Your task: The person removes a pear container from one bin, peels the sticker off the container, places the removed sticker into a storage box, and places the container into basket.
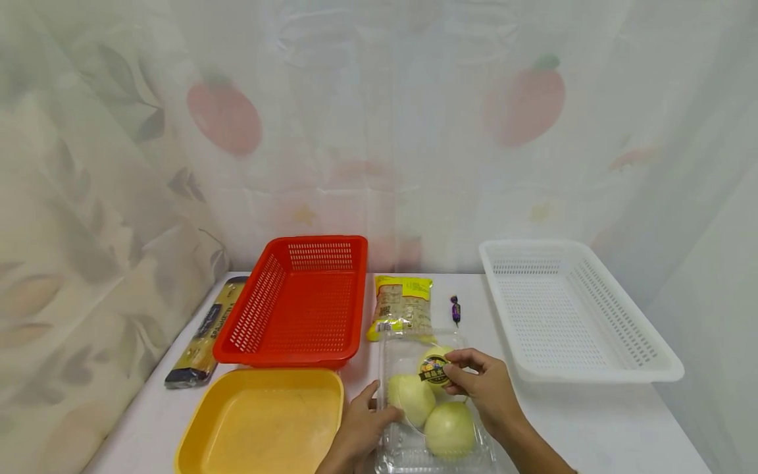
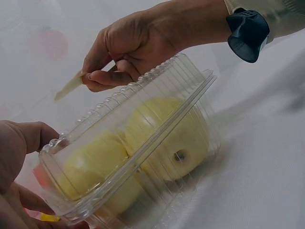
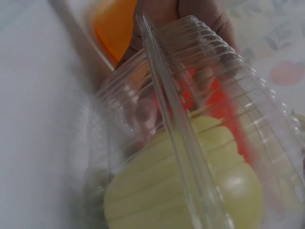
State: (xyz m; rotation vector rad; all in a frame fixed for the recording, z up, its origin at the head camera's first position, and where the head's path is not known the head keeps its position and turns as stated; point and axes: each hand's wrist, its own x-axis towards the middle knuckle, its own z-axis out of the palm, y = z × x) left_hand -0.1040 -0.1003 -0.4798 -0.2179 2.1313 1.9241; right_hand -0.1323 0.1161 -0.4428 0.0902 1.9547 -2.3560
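We note the right hand [image 1: 482, 390] pinches a round label [image 1: 434, 371] above the clear box [image 1: 401, 357]; the left hand [image 1: 362, 424] grips the box's left side.

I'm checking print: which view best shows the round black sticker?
The head view: the round black sticker shows its printed face there. The left wrist view shows it nearly edge-on, pale; the right wrist view doesn't show it.

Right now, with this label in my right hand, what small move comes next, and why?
Perhaps lower your right hand and press the label onto the clear box: the label is pinched by its edge, apart from the box, which your left hand holds.
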